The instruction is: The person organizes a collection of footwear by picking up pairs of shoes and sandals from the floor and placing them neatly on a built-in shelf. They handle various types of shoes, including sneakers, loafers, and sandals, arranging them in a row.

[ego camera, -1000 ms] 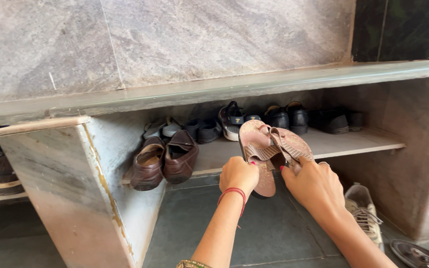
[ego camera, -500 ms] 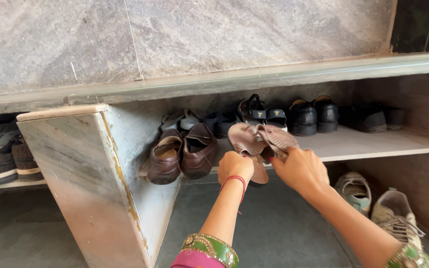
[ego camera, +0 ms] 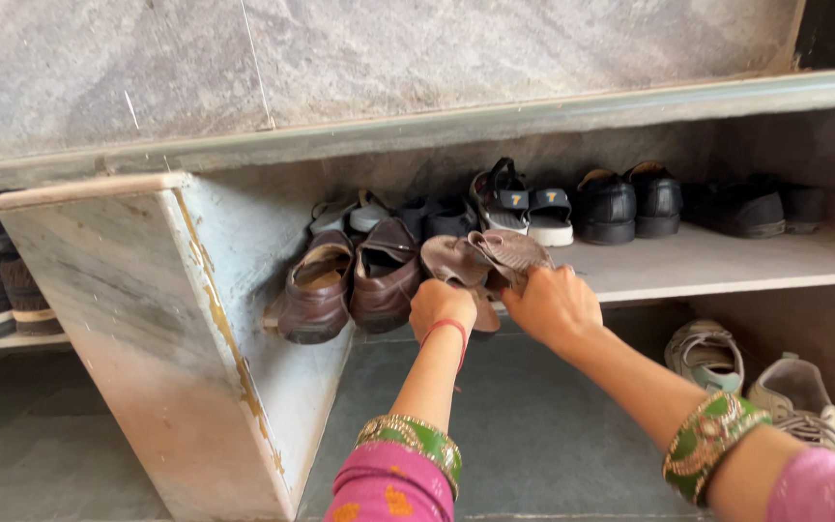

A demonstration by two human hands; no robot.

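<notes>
Pink sandals (ego camera: 483,259), clutched by both the left hand (ego camera: 440,305) and right hand (ego camera: 551,303), now reach the shelf (ego camera: 727,266) edge, brown shoes (ego camera: 352,278) at nine o'clock.

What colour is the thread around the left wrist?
Red thread, clearest in the head view.

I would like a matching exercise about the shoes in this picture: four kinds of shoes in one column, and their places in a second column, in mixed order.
Things:
1. pink sandals
2. brown loafers
3. black shoes
4. pale sneakers

Places:
A. on the floor under the shelf, at the right
B. far back on the shelf, right of the strapped sandals
C. held by both hands at the shelf's front edge
D. on the shelf beside the marble side panel

Pairs: 1-C, 2-D, 3-B, 4-A
</notes>
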